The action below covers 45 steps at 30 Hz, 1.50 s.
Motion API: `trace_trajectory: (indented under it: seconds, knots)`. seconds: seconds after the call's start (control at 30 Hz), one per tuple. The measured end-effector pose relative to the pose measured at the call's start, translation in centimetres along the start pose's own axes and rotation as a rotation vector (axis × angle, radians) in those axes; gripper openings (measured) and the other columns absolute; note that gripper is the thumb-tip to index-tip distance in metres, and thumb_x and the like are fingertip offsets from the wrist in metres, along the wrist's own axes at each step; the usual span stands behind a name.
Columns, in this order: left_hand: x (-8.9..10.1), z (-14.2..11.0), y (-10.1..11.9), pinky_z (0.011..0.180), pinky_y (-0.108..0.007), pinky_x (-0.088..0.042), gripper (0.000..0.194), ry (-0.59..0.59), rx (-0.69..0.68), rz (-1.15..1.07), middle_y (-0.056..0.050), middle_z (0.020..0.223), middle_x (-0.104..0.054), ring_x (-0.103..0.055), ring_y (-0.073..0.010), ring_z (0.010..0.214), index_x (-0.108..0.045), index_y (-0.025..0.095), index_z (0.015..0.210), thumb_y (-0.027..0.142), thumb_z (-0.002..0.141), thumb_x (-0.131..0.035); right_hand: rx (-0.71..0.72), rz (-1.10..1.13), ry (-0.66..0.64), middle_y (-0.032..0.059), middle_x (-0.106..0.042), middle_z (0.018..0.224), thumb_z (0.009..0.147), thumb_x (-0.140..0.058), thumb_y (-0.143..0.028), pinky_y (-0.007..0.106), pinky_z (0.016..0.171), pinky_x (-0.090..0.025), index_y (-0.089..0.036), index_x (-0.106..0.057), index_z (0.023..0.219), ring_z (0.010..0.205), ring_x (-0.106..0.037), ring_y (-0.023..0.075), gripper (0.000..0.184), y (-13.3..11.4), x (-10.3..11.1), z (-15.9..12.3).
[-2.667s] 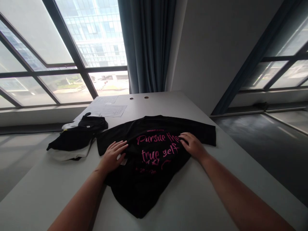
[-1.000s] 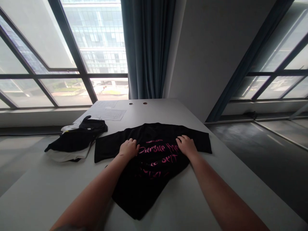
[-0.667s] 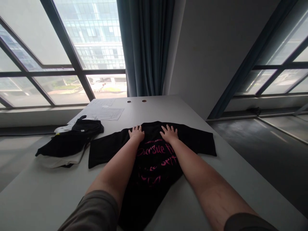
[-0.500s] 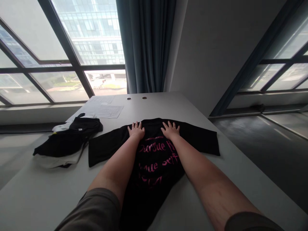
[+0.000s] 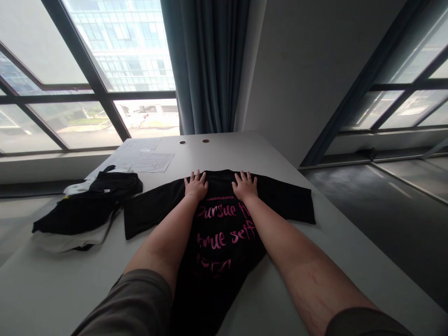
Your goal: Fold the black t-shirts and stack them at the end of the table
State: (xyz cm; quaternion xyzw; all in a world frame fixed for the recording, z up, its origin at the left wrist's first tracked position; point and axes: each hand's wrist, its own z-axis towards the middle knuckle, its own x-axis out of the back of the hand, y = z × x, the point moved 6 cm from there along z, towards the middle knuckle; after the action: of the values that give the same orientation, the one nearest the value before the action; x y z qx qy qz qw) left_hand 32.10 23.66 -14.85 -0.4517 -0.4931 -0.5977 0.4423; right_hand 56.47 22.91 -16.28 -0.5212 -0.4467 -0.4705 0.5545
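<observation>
Shifted forward, your left hand (image 5: 196, 187) and right hand (image 5: 245, 188) rest on the upper black shirt (image 5: 224, 222), fingers (image 5: 197, 177) splayed, gripping nothing; center frame on the tabletop (image 5: 227, 151), its sleeves (image 5: 149, 211) already lie spread, the lower part (image 5: 206, 303) still askew.

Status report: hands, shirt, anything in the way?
Left hand, right hand open, on upper part of black T-shirt. Printed side up, sleeves spread. Clothes pile close by, left.

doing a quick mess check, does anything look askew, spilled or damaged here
No spill or damage shows. The black fabric T-shirt with pink lettering looks askew: its right edge slants inward below the sleeve, and its lowest visible print looks rumpled. Left of it, the black-and-white fabric pile has uneven edges.
</observation>
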Motion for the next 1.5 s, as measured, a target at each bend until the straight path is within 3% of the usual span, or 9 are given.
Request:
trace_trajectory:
  seconds: [0.13, 0.27, 0.37, 0.57, 0.73, 1.0, 1.1, 1.3, 1.5]
  knots:
    - [0.0, -0.6, 1.3, 0.129, -0.056, -0.013, 0.049, -0.015, -0.243, -0.014, 0.002, 0.17, -0.033, -0.024, -0.0272, 0.159, -0.052, 0.04, 0.152, 0.048, 0.106, -0.036, -0.055, 0.009, -0.146, 0.0076, -0.012, 0.176, 0.106, -0.018, -0.062, 0.065, 0.125, -0.006, -0.03, -0.018, 0.169, 0.16, -0.008, 0.0368, 0.071, 0.0, -0.3, 0.6]
    - [0.8, -0.8, 0.9, 0.126, -0.05, -0.026, 0.037, 0.045, -0.198, -0.065, 0.0, 0.166, -0.039, -0.034, -0.0272, 0.153, -0.066, 0.036, 0.132, 0.047, 0.104, -0.045, -0.03, -0.062, -0.194, 0.0106, -0.025, 0.172, 0.101, -0.029, -0.072, 0.071, 0.116, -0.023, -0.041, -0.03, 0.165, 0.151, -0.027, 0.0458, 0.071, 0.2, 1.3, 1.9]
    - [1.2, -0.8, 0.5, 0.123, -0.045, -0.032, 0.037, 0.094, -0.157, -0.105, -0.002, 0.166, -0.038, -0.044, -0.0265, 0.146, -0.065, 0.034, 0.132, 0.048, 0.104, -0.045, 0.061, -0.064, -0.229, 0.0093, -0.035, 0.168, 0.1, -0.031, -0.072, 0.067, 0.114, -0.031, -0.043, -0.039, 0.16, 0.146, -0.036, 0.0431, 0.067, 1.4, 2.0, 2.6]
    - [0.5, -0.2, 0.1, 0.125, -0.043, -0.027, 0.056, 0.044, -0.084, -0.13, -0.007, 0.162, -0.046, -0.042, -0.0258, 0.148, -0.041, 0.027, 0.158, 0.048, 0.106, -0.035, 0.049, -0.066, -0.111, 0.0031, -0.018, 0.175, 0.106, -0.019, -0.062, 0.066, 0.124, -0.009, -0.036, -0.026, 0.166, 0.159, -0.017, 0.0309, 0.065, 4.8, 0.8, 2.2]
    - [0.4, -0.1, -0.2, 0.127, -0.046, -0.022, 0.056, 0.055, -0.005, -0.097, -0.008, 0.165, -0.041, -0.04, -0.0268, 0.149, -0.046, 0.023, 0.155, 0.044, 0.107, -0.03, 0.04, -0.041, -0.162, 0.0033, -0.009, 0.177, 0.106, -0.021, -0.062, 0.066, 0.125, -0.007, -0.035, -0.021, 0.168, 0.161, -0.009, 0.033, 0.067, 4.9, -0.2, 2.6]
    - [0.9, -0.5, -0.5, 0.126, -0.053, -0.023, 0.053, 0.103, 0.083, -0.07, -0.011, 0.16, -0.049, -0.042, -0.0293, 0.147, -0.058, 0.022, 0.145, 0.042, 0.105, -0.03, 0.036, -0.028, 0.143, 0.014, -0.042, 0.164, 0.107, -0.026, -0.042, 0.047, 0.125, -0.021, -0.018, -0.051, 0.155, 0.151, -0.035, 0.0296, 0.059, 5.0, 1.3, 1.5]
    - [0.5, -0.2, -0.7, 0.127, -0.054, -0.021, 0.057, 0.06, 0.085, -0.066, -0.008, 0.165, -0.042, -0.035, -0.0287, 0.153, -0.051, 0.024, 0.153, 0.045, 0.105, -0.029, 0.033, -0.023, 0.073, 0.0135, -0.04, 0.166, 0.107, -0.029, -0.044, 0.046, 0.124, -0.023, -0.019, -0.05, 0.156, 0.151, -0.035, 0.0293, 0.059, 5.1, 0.9, 1.7]
    - [-0.4, 0.4, -1.1, 0.129, -0.059, -0.01, 0.065, -0.045, 0.119, -0.052, -0.004, 0.173, -0.026, -0.018, -0.029, 0.16, -0.037, 0.025, 0.163, 0.048, 0.105, -0.023, -0.063, -0.046, -0.133, 0.0074, -0.01, 0.177, 0.107, -0.021, -0.057, 0.056, 0.128, -0.01, -0.029, -0.021, 0.169, 0.161, -0.01, 0.0312, 0.068, 5.7, -0.3, 3.1]
    - [-0.2, 0.2, -0.8, 0.128, -0.063, -0.007, 0.066, -0.059, 0.165, -0.018, -0.004, 0.173, -0.026, -0.015, -0.0316, 0.161, -0.036, 0.026, 0.164, 0.051, 0.103, -0.026, -0.063, -0.058, -0.145, 0.007, -0.007, 0.177, 0.107, -0.019, -0.059, 0.056, 0.128, -0.009, -0.03, -0.019, 0.169, 0.161, -0.008, 0.0305, 0.069, 5.7, -0.4, 3.2]
